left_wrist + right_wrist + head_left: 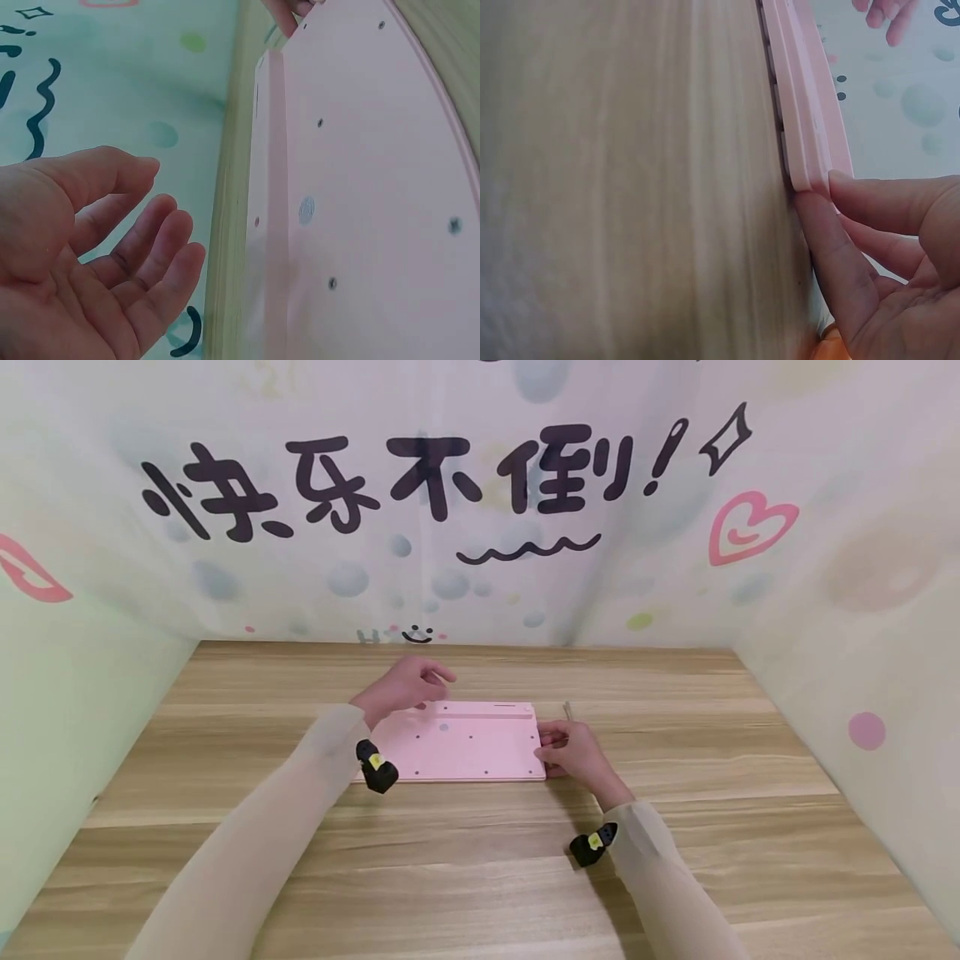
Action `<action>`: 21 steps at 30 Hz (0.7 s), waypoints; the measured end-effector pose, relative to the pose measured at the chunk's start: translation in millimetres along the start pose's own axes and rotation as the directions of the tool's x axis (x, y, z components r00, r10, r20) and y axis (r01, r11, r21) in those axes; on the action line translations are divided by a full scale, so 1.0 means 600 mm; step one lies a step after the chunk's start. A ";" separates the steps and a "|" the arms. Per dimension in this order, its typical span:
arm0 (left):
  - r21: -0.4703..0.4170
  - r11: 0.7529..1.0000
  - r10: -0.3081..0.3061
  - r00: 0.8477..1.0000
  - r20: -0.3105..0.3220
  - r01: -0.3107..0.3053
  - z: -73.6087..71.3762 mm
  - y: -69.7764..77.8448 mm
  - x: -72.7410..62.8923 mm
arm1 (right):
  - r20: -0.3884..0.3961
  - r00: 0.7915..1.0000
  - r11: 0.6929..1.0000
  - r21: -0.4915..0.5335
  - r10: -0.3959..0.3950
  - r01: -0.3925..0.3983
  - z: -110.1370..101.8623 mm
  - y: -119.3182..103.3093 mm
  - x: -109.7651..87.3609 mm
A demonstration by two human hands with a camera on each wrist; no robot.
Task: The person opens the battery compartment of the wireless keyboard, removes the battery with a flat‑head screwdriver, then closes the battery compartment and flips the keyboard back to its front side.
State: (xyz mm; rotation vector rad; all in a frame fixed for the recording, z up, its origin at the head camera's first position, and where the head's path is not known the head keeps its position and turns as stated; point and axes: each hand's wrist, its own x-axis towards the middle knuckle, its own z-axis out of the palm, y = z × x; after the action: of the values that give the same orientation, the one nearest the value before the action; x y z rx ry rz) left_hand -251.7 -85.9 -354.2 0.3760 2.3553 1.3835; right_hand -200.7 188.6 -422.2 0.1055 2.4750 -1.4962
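Note:
A pink keyboard (472, 756) lies face down on the table, its underside dotted with several small dark screws. A raised bar runs along its far edge. My right hand (579, 753) pinches its right end between thumb and fingers, as the right wrist view shows at the keyboard's corner (810, 161). Over the far left part of the keyboard hovers my left hand (407, 683). In the left wrist view its fingers (169, 232) are relaxed and apart from the keyboard, holding nothing. The keyboard's left end is partly hidden by the left forearm.
Beyond the right hand lies a thin, metallic-looking rod (567, 711) on the wooden table (465, 860). Something orange (829, 348) shows below the right hand in its wrist view. A printed curtain (420, 585) hangs along the table's back edge, with walls at both sides.

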 end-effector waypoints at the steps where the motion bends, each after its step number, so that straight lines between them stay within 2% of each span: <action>1: 0.005 1.000 0.006 1.000 0.004 -0.006 0.003 0.002 0.003 | -0.002 1.000 1.000 -0.004 0.000 0.000 0.000 0.001 0.000; 10: 0.062 0.997 0.038 0.999 0.020 -0.039 0.029 0.016 0.020 | -0.005 1.000 1.000 -0.006 -0.001 0.001 -0.001 0.005 0.002; 21: 0.120 0.991 0.051 0.999 0.012 -0.052 0.066 0.013 0.044 | -0.015 1.000 1.000 -0.017 -0.007 0.006 0.000 0.004 -0.001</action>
State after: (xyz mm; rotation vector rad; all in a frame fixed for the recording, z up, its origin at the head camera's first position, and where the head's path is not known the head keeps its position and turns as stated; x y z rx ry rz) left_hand -257.3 -40.7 -369.8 0.4785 2.4453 1.2624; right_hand -199.7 189.6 -424.6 0.1064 2.5017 -1.4826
